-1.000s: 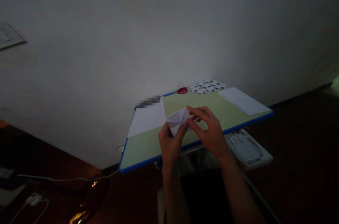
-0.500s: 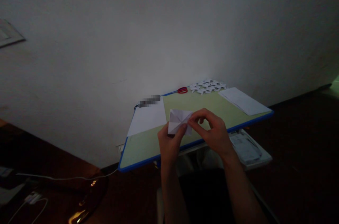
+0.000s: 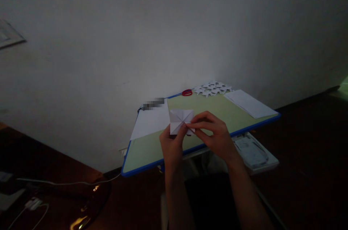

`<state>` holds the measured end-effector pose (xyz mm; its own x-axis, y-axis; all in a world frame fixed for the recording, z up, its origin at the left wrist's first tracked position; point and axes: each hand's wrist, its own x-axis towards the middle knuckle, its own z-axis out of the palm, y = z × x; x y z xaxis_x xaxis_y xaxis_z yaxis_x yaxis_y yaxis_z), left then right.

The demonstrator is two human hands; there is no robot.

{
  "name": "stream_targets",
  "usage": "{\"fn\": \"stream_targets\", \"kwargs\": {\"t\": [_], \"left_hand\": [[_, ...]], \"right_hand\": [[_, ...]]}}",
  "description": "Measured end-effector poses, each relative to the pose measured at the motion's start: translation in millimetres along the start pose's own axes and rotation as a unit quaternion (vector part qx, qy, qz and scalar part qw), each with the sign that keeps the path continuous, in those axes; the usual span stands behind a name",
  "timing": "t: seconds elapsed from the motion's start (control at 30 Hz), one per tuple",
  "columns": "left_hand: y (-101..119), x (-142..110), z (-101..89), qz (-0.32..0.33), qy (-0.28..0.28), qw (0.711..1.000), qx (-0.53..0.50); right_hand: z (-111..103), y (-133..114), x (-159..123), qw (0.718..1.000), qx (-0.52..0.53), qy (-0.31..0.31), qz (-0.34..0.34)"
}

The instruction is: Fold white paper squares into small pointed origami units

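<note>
1. The folded paper (image 3: 179,115), a small white square with creases that meet near its middle, is held up above the near part of the table, in front of the person and between both hands.
2. The left hand (image 3: 173,145) grasps the paper from its lower left side, the thumb lying over the front face and the other fingers mostly hidden behind it.
3. The right hand (image 3: 217,134) has its thumb and fingertips on the paper's right part, close to the left thumb; whether it pinches a flap or only presses there cannot be told.
4. The table (image 3: 146,155) has a pale green top and a blue rim.
5. A large white sheet (image 3: 149,123) lies on its left part, with a blurred-out object (image 3: 153,104) along the far edge.
6. Red-handled scissors (image 3: 187,92) lie at the far edge, right of that object.
7. Just to their right, a cluster of small folded white pieces (image 3: 213,88) is spread out.
8. A stack of white paper (image 3: 251,104) lies at the table's right end.
9. Below the right edge, a light-coloured tray (image 3: 272,163) juts out.
10. Behind stands a plain grey wall (image 3: 163,41); a pale cable (image 3: 67,184) runs at lower left.
</note>
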<state>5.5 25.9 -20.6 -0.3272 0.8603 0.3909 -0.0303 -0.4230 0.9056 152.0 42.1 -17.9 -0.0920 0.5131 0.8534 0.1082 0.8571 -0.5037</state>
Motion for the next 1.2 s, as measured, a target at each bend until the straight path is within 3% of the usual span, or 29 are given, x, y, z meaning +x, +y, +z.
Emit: {"fn": "stream_targets", "kwargs": {"t": [0.23, 0.53, 0.73, 0.83, 0.97, 1.2], "left_hand": [[-6, 1, -3.4, -0.023, -0.034, 0.998, -0.044], [-6, -1, 3.0, -0.044, 0.001, 0.995, -0.088], [-5, 0, 11.5, -0.016, 0.085, 0.990, -0.109], [-6, 0, 17.1, -0.007, 0.131, 0.981, -0.140], [-5, -1, 23.2, -0.004, 0.151, 0.976, -0.155], [-3, -3, 26.3, 0.016, 0.117, 0.979, -0.166]], "right_hand": [[-3, -4, -2, 1.000, 0.009, -0.009, 0.014], [2, -3, -1, 0.999, 0.002, 0.010, 0.033], [14, 0, -2, 0.974, 0.098, 0.082, 0.188], [21, -3, -2, 0.955, 0.150, 0.078, 0.244], [28, -7, -2, 0.957, 0.134, 0.103, 0.235], [29, -13, -1, 0.955, 0.130, 0.185, 0.193]]}}
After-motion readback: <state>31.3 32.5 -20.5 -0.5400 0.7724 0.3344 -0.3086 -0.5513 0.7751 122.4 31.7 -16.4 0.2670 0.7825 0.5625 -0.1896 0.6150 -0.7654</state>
